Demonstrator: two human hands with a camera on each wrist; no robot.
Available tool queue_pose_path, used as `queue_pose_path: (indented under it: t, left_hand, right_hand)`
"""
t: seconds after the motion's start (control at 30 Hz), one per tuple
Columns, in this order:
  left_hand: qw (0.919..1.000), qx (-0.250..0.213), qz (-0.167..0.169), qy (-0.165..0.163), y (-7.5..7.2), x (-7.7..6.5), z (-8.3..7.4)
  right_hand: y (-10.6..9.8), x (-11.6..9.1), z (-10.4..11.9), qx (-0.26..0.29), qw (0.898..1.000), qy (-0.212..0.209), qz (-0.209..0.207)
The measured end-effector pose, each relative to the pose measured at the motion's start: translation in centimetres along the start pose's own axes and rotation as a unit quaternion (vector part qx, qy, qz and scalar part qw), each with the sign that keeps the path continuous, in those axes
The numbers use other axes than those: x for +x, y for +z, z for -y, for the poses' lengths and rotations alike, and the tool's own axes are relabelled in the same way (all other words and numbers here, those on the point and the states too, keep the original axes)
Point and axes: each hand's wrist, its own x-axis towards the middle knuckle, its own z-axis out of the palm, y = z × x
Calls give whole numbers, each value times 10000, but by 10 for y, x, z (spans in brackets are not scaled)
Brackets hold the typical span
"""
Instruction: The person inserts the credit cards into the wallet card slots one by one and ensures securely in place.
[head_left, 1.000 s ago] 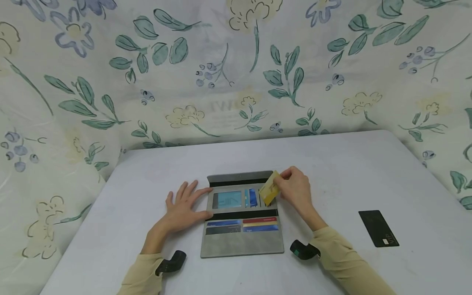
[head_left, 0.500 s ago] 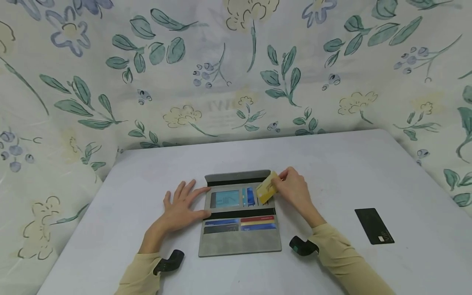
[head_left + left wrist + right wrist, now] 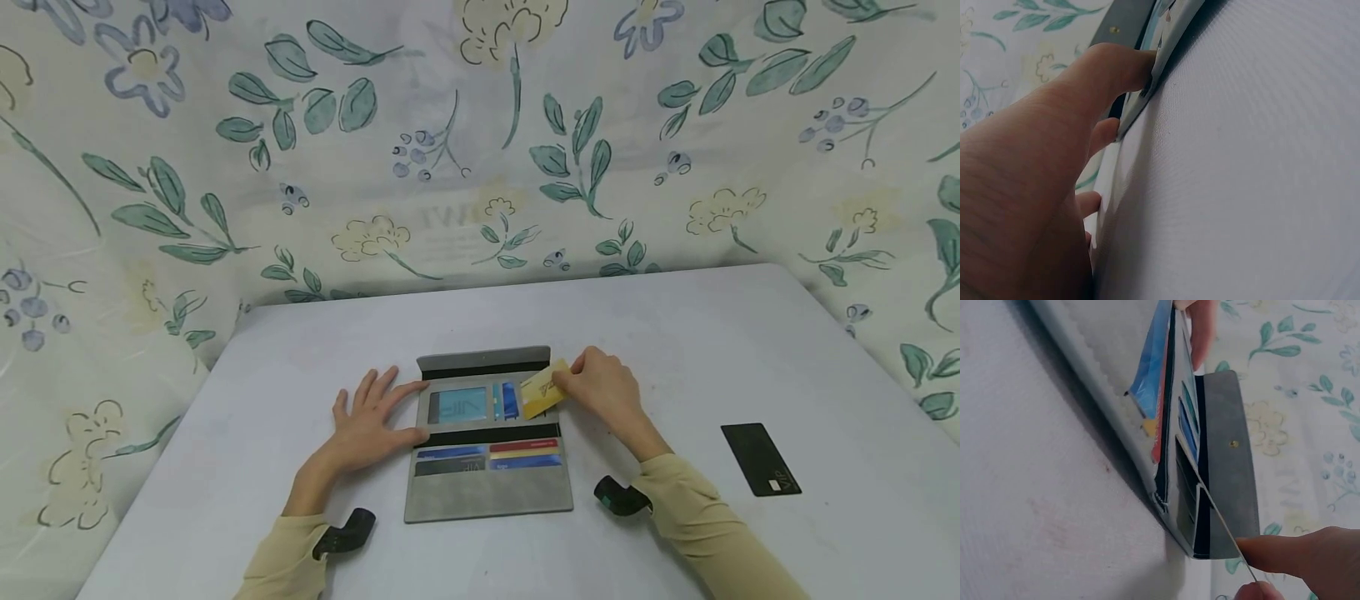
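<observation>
A grey wallet (image 3: 487, 497) lies unfolded on the table, with several cards in its slots and a light-blue card (image 3: 462, 405) behind its window. My left hand (image 3: 367, 429) has its fingers spread, thumb and index finger touching the wallet's left edge. Between thumb and fingers, my right hand (image 3: 607, 398) pinches a yellow card (image 3: 542, 392) at the upper right slots. Seen edge-on in the right wrist view, the card (image 3: 1225, 519) slants with its low end at the slot openings; how deep it sits I cannot tell. The wallet's flap (image 3: 1229, 419) stands raised behind.
A black card (image 3: 761, 459) marked VIP lies on the white table (image 3: 675, 333), right of my right forearm. Floral sheeting (image 3: 480, 150) hangs behind the table and down its sides. Each wrist bears a black camera mount (image 3: 621, 497).
The yellow card has tilted flatter, its top swinging to the right and down. My right hand has shifted slightly down and right with it. My left hand stays on the wallet edge.
</observation>
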Motion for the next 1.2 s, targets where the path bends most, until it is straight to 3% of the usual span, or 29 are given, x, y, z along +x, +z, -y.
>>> queue_pose_path:
  t: [0.53, 1.0, 1.2]
  left_hand:
    - [10000, -50, 32, -35, -2, -1, -4]
    - [10000, -14, -4, 11, -3, 0, -6]
    - [10000, -26, 15, -43, -4, -1, -5]
  right_hand:
    - [1, 1, -3, -547, 9983, 88, 164]
    - [4, -3, -2, -418, 9990, -49, -135]
    - [7, -6, 2, -450, 9989, -87, -30]
